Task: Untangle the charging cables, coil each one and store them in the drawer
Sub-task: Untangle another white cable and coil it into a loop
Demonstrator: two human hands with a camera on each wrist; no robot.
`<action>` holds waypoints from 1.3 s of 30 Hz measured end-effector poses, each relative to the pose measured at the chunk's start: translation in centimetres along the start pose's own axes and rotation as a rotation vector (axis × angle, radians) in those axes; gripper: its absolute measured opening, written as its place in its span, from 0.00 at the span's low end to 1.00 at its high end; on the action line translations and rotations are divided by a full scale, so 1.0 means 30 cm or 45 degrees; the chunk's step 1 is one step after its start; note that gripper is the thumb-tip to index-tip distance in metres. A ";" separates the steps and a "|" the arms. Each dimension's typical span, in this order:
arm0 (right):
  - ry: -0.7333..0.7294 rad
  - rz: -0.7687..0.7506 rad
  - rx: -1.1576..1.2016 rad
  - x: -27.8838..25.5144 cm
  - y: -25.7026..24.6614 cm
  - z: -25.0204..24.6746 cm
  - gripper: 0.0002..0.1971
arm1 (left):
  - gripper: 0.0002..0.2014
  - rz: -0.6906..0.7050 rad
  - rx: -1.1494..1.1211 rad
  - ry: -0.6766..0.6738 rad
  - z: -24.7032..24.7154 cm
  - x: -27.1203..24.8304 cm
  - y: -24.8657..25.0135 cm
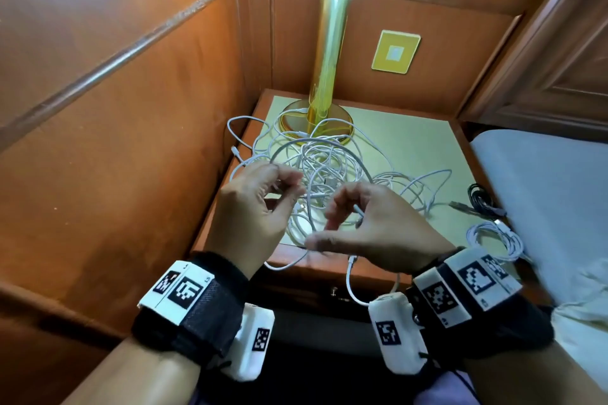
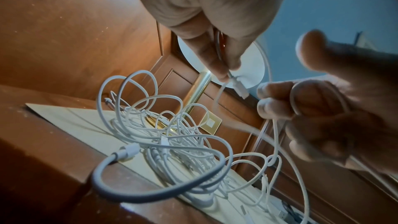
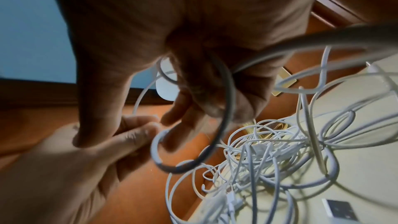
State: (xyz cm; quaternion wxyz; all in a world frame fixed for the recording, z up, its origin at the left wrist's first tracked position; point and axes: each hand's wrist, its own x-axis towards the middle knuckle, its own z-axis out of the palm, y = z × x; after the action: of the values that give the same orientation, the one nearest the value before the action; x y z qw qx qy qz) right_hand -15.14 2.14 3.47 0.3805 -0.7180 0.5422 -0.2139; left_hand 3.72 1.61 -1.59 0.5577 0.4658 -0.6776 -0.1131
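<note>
Just beyond your hands, the tangle of white cables (image 1: pixel 324 164) lies on the table (image 1: pixel 401 141). Your left hand (image 1: pixel 255 207) pinches a connector end (image 2: pixel 240 88); your right hand (image 1: pixel 368 227) curls around a loop of the same white cable (image 2: pixel 295 101). That strand runs across between both hands, then forward into the tangle, nearer your left hand. Beneath your wrists, the drawer (image 1: pixel 329 293) looks closed.

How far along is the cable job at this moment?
Early. Done: one white coil and a black cable bundle lie at the nightstand's right edge. In hand: the left hand pinches a connector end; the right hand holds loops of the same white cable. Left: the big white tangle by the lamp base, and storing; the drawer looks closed.
</note>
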 end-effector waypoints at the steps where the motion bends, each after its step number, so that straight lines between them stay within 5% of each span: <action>1: -0.031 0.003 -0.061 -0.001 -0.001 0.009 0.22 | 0.08 -0.002 0.012 0.015 0.001 0.001 0.003; 4: 0.019 0.000 -0.133 0.004 0.003 0.038 0.15 | 0.12 0.011 0.059 0.013 0.003 0.000 0.004; 7: 0.118 0.036 -0.214 0.013 0.014 0.047 0.20 | 0.14 -0.101 -0.021 -0.003 0.005 -0.003 -0.004; 11: 0.014 0.130 -0.330 0.012 0.030 0.043 0.25 | 0.14 -0.495 -0.379 0.058 0.011 0.007 0.008; 16: -0.045 0.108 -0.452 0.018 0.049 0.055 0.07 | 0.15 -0.869 -0.764 0.174 0.002 0.042 0.000; 23: 0.910 0.158 0.091 0.037 0.069 -0.068 0.37 | 0.13 -1.070 -0.962 0.588 -0.059 0.084 -0.055; 25: 1.105 0.260 0.418 0.035 0.085 -0.100 0.39 | 0.10 -1.028 -0.921 0.585 -0.064 0.086 -0.057; 28: 1.271 0.261 0.887 0.040 0.101 -0.130 0.27 | 0.08 -0.969 -0.837 0.539 -0.050 0.078 -0.056; 31: 1.171 0.037 1.461 0.032 0.083 -0.145 0.15 | 0.09 -0.947 -0.774 0.508 -0.035 0.067 -0.064; 34: 0.989 0.015 1.826 0.014 0.070 -0.166 0.11 | 0.10 -0.934 -0.742 0.490 -0.034 0.065 -0.069; 36: 0.953 0.057 1.769 0.010 0.078 -0.167 0.12 | 0.10 -0.923 -0.724 0.459 -0.035 0.066 -0.064; 39: 0.830 0.155 1.145 0.028 0.113 -0.137 0.11 | 0.11 -0.888 -0.717 0.393 -0.028 0.066 -0.052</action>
State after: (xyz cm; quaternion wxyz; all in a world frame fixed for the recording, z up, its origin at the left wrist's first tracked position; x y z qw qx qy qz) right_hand -19.91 -0.36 3.27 0.4735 -0.3492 0.5277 -0.6126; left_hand 5.36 -0.42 -1.07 0.6851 0.5076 -0.3331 -0.4024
